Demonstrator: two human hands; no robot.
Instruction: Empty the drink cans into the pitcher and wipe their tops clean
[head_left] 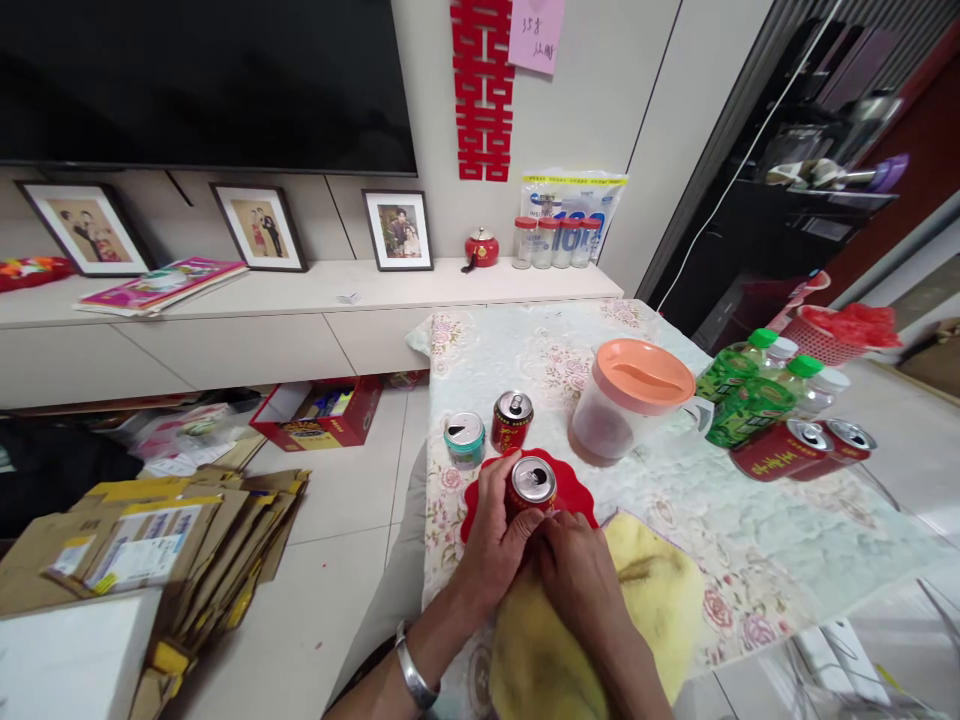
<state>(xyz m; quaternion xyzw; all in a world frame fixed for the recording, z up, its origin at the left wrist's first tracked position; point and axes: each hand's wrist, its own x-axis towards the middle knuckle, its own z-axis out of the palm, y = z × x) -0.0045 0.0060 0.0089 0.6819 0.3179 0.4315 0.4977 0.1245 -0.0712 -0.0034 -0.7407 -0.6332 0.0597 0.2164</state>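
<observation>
On a red scalloped plate [576, 490] stands an opened red drink can [533, 482], its silver top facing me. My left hand [493, 525] is wrapped around the can's left side, with the thumb across its front. My right hand [583, 570] is closed against the can's lower right side; whatever its fingers pinch is hidden. A stained yellow cloth [660, 565] lies under and beside my right forearm. Just behind the plate are a second red can [512, 422] and a short teal can [465, 440], both upright.
A plastic pitcher [611, 415] with an orange lid stands beyond the plate. Green-capped bottles [757, 395] and two red cans [780, 450] lie at the right. The table carries a flowered cloth [772, 530]. Flattened cardboard [217, 540] is stacked on the floor at left.
</observation>
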